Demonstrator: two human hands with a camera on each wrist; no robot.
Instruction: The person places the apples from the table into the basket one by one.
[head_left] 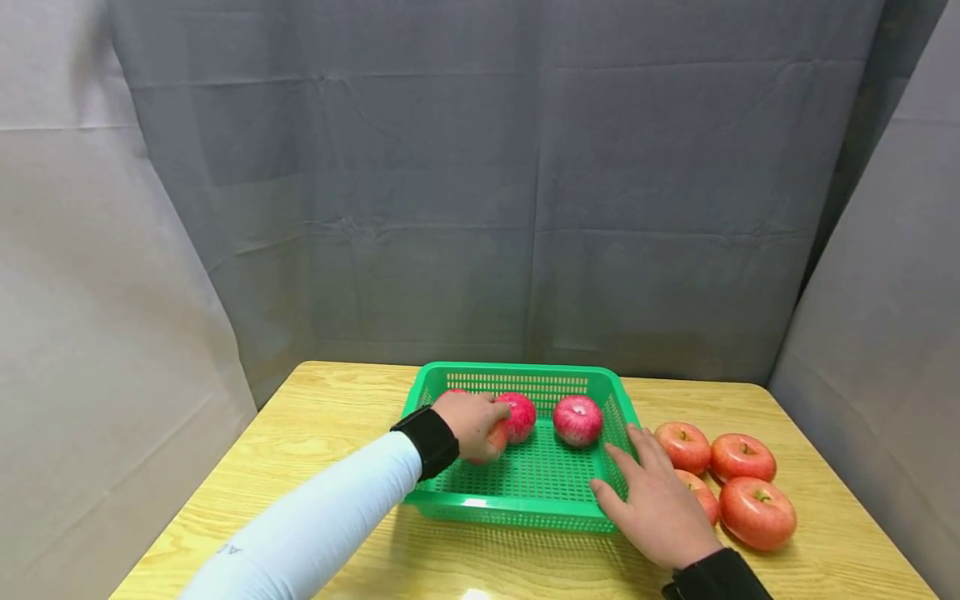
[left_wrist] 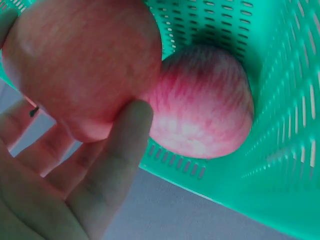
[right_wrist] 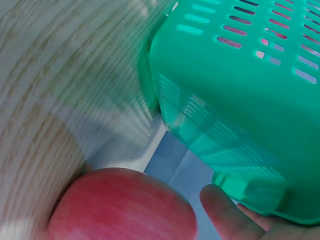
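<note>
Basket (head_left: 510,502) stands on the table (head_left: 337,417), with two streaked apples (head_left: 577,421) in plain view inside and a sliver of red fruit (head_left: 455,391) mostly hidden behind the left hand (head_left: 467,423). Held apple (left_wrist: 85,65) is within the basket's left part, that hand's thumb pressed to its side and fingers curled round it; whether the fruit bears on the basket's floor cannot be told. Right hand (head_left: 660,504) has its fingers spread, holds nothing, and reaches to the right side of the basket; contact there is not confirmed. Four plain apples (head_left: 757,512) lie grouped on the table just right of the basket. Progress, in judgement: partway, since fruit lies both inside and outside; the one in the grip is not yet released, and the four on the table are in neither hand.
</note>
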